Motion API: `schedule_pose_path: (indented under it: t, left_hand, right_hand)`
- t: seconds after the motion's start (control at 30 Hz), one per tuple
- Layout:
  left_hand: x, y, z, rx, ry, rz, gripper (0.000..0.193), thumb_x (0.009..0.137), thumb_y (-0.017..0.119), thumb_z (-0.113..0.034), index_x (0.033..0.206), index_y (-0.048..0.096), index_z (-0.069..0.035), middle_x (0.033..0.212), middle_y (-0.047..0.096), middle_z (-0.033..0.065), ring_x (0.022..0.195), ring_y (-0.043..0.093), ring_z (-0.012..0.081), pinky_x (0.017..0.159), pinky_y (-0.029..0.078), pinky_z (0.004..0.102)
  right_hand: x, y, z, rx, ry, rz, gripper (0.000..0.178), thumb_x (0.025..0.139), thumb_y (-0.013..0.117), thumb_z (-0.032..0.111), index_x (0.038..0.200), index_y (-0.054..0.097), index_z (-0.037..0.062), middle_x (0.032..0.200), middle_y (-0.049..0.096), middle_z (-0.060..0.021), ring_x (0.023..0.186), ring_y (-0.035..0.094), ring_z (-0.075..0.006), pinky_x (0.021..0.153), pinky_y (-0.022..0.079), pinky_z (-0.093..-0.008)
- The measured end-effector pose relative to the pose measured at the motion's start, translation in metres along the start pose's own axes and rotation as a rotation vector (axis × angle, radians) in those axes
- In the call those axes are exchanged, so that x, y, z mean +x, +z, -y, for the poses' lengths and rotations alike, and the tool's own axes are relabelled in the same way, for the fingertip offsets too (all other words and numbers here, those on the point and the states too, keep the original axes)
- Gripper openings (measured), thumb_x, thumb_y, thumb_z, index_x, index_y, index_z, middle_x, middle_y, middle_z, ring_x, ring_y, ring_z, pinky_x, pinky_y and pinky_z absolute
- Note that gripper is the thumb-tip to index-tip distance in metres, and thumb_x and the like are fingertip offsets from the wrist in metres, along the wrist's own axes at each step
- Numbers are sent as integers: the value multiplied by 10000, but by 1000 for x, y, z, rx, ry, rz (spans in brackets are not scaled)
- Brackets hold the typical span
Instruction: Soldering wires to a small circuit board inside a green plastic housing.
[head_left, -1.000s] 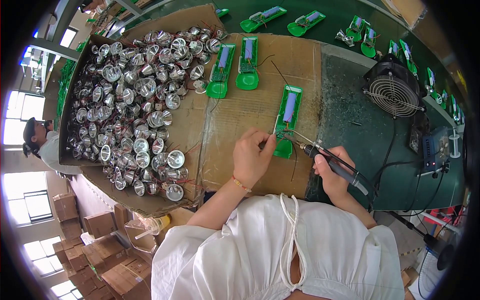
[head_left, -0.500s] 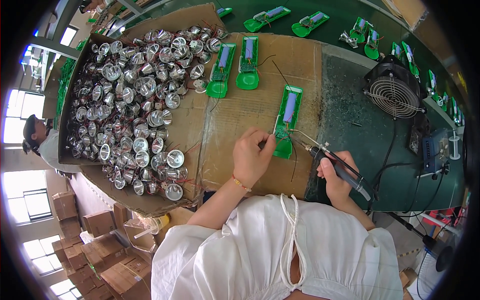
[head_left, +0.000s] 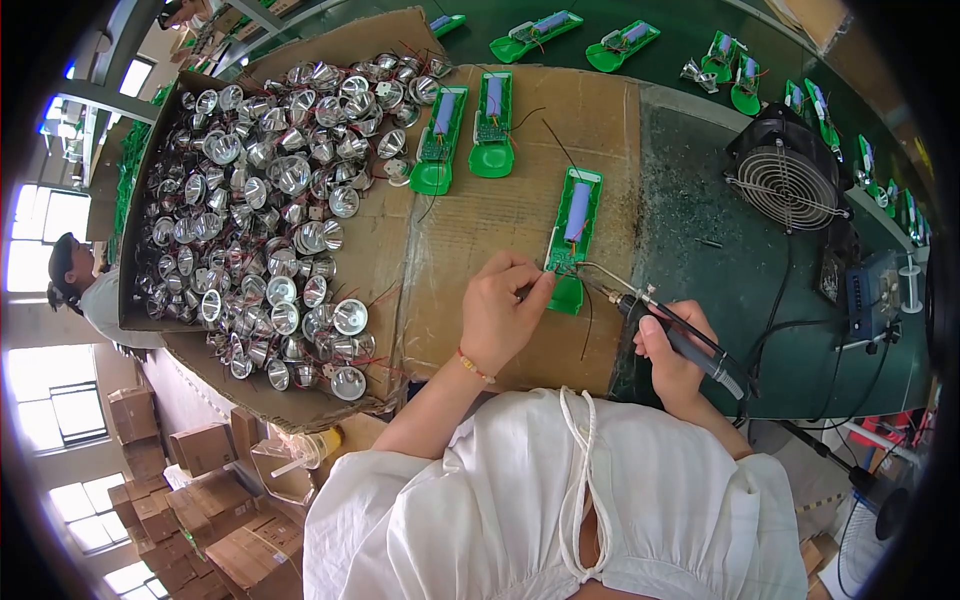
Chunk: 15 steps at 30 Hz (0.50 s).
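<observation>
My right hand (head_left: 675,350) grips a soldering iron (head_left: 685,345) with a thin bent metal feed tube clamped along it. Its tip points left, at a small green circuit board (head_left: 566,262) inside a green plastic housing (head_left: 570,296). A lavender cylindrical battery cell (head_left: 578,211) lies in the upper part of that housing, and dark wires stick out from it. At the housing's left edge, beside the board, my left hand (head_left: 505,310) is closed in a pinch; whatever is between the fingertips is too small to make out. The housing rests on a brown cardboard sheet (head_left: 450,310).
At left, a cardboard box (head_left: 235,385) holds many silver reflector cups (head_left: 290,175) with red wires. Two similar green housings (head_left: 432,178) (head_left: 491,160) lie beyond my left hand. A black fan (head_left: 785,180) and a blue-fronted unit (head_left: 872,300) stand at right. More housings line the far side.
The view has shifted very slightly. Both hands, the soldering iron and the housing keep nearly the same places relative to one another.
</observation>
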<state>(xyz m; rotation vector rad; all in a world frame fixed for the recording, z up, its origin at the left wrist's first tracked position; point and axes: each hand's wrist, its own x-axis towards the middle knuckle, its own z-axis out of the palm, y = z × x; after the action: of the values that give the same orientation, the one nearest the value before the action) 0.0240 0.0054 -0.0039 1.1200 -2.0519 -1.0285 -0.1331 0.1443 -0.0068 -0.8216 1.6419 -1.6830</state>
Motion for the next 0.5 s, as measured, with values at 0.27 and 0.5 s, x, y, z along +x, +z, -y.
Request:
schedule_pose_path:
  t: [0.27,0.5]
  left_hand:
    - [1,1,0,33,-38,-15,134,762,633,-131,679,631,-26,728,583,93,561,555,244,501,419,332]
    - [2,1,1,18,-71,-8,133,757,631,-129,673,631,-27,723,583,90,565,555,251,507,422,335]
  right_hand:
    - [4,6,-2,-29,-5,50,145,824,608,89,863,500,1,657,577,-75,550,550,-100,501,455,-220]
    - [7,7,-8,-72,-21,71,133,832,600,86,863,505,-2,659,578,-73,550,548,-95,514,464,-220]
